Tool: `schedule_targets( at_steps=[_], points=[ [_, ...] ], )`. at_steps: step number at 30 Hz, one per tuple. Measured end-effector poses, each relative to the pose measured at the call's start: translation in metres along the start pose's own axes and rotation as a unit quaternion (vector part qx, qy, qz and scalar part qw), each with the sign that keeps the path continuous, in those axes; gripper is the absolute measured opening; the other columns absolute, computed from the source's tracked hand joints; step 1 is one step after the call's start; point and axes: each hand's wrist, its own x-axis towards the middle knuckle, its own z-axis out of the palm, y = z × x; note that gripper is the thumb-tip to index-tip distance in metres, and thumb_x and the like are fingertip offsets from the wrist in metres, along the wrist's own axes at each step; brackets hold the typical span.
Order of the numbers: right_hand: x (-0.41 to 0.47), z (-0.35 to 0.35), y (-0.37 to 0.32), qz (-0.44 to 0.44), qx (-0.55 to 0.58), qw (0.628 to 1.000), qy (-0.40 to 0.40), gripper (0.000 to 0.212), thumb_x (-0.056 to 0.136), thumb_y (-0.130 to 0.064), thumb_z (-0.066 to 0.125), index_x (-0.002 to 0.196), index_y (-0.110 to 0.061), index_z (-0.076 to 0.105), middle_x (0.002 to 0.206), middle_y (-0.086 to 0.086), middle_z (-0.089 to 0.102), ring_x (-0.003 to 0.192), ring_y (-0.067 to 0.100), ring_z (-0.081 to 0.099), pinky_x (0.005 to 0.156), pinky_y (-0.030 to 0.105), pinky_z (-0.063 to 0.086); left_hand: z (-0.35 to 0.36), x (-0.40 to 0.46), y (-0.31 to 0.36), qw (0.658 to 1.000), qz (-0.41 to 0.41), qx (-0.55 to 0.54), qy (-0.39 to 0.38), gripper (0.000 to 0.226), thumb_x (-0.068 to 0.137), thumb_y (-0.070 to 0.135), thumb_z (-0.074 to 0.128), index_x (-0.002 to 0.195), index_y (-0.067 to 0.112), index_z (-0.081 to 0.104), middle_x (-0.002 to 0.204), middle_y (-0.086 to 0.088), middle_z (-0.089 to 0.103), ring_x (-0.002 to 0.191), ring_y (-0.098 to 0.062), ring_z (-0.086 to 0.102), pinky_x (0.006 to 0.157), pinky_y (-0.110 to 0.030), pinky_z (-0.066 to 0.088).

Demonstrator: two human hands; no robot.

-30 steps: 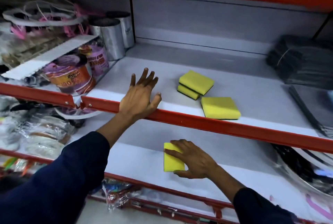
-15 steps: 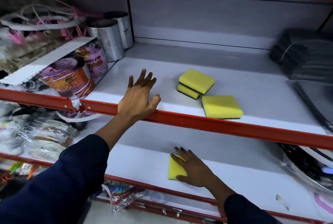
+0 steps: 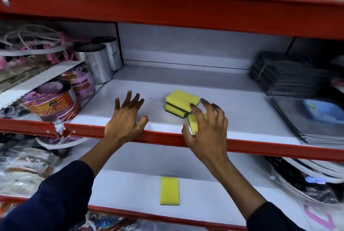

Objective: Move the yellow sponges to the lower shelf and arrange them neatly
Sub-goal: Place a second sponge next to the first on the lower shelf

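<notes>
One yellow sponge (image 3: 170, 190) lies flat on the white lower shelf (image 3: 130, 193), alone. On the upper shelf (image 3: 242, 104), two yellow sponges with dark undersides sit stacked (image 3: 181, 102). A third yellow sponge (image 3: 193, 124) lies near the red front rail, mostly hidden behind my right hand (image 3: 206, 130). That hand hovers over it with fingers spread, holding nothing. My left hand (image 3: 125, 119) rests flat on the upper shelf's front edge, fingers apart.
Taped rolls and metal cylinders (image 3: 98, 61) crowd the upper shelf's left. Dark folded sheets (image 3: 286, 74) and grey trays (image 3: 307, 119) fill its right. Plastic-wrapped goods (image 3: 24, 163) lie at the lower left, and wrapped plates (image 3: 307, 180) at the lower right. A red rail (image 3: 279, 149) fronts the upper shelf.
My right hand let go of the sponge on the lower shelf and rose to the upper shelf, over the front sponge. The left hand stayed on the rail. The camera tilted up.
</notes>
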Motion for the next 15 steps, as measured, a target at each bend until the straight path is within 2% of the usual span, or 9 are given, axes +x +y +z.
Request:
schedule_targets(
  at_steps=[4, 7, 9, 12, 15],
  points=[
    [0.019, 0.007, 0.011, 0.158, -0.073, 0.969, -0.177, 0.08, 0.084, -0.071, 0.043, 0.146, -0.023, 0.03, 0.156, 0.027, 0.019, 0.138, 0.051, 0.023, 0.108, 0.061, 0.029, -0.002, 0.0, 0.001, 1.0, -0.006, -0.005, 0.0, 0.08, 0.083, 0.056, 0.021, 0.149, 0.014, 0.036, 0.163, -0.005, 0.024, 0.154, -0.018, -0.002, 0.124, -0.057, 0.0],
    [0.027, 0.017, 0.018, 0.209, -0.071, 0.942, -0.252, 0.088, 0.08, -0.075, 0.047, 0.147, -0.024, 0.024, 0.152, 0.031, 0.018, 0.131, 0.052, 0.031, 0.103, 0.057, 0.034, -0.002, -0.001, 0.002, 1.0, -0.008, 0.002, -0.003, 0.08, 0.083, 0.056, 0.021, 0.149, 0.014, 0.036, 0.163, -0.005, 0.025, 0.154, -0.018, -0.001, 0.124, -0.056, 0.0],
    [0.032, 0.019, 0.02, 0.208, -0.076, 0.938, -0.265, 0.086, 0.079, -0.071, 0.052, 0.146, -0.024, 0.026, 0.146, 0.028, 0.029, 0.126, 0.048, 0.036, 0.1, 0.052, 0.037, -0.002, -0.001, 0.003, 1.0, -0.009, 0.002, -0.004, 0.08, 0.082, 0.055, 0.021, 0.149, 0.015, 0.036, 0.163, -0.005, 0.024, 0.154, -0.017, -0.002, 0.124, -0.056, -0.001],
    [0.032, 0.013, 0.024, 0.194, -0.087, 0.947, -0.24, 0.079, 0.08, -0.064, 0.055, 0.143, -0.022, 0.031, 0.133, 0.023, 0.042, 0.118, 0.043, 0.041, 0.093, 0.048, 0.039, -0.003, -0.002, 0.002, 1.0, -0.012, 0.002, -0.008, 0.08, 0.082, 0.056, 0.019, 0.15, 0.016, 0.035, 0.164, -0.004, 0.023, 0.154, -0.017, -0.003, 0.124, -0.056, -0.002],
    [0.029, -0.003, 0.03, 0.155, -0.07, 0.971, -0.168, 0.08, 0.08, -0.063, 0.056, 0.145, -0.024, 0.031, 0.138, 0.021, 0.04, 0.117, 0.042, 0.042, 0.092, 0.049, 0.041, -0.002, -0.001, 0.002, 1.0, -0.011, 0.003, -0.006, 0.079, 0.083, 0.056, 0.02, 0.149, 0.016, 0.036, 0.164, -0.004, 0.023, 0.154, -0.017, -0.003, 0.124, -0.056, -0.001]
  ],
)
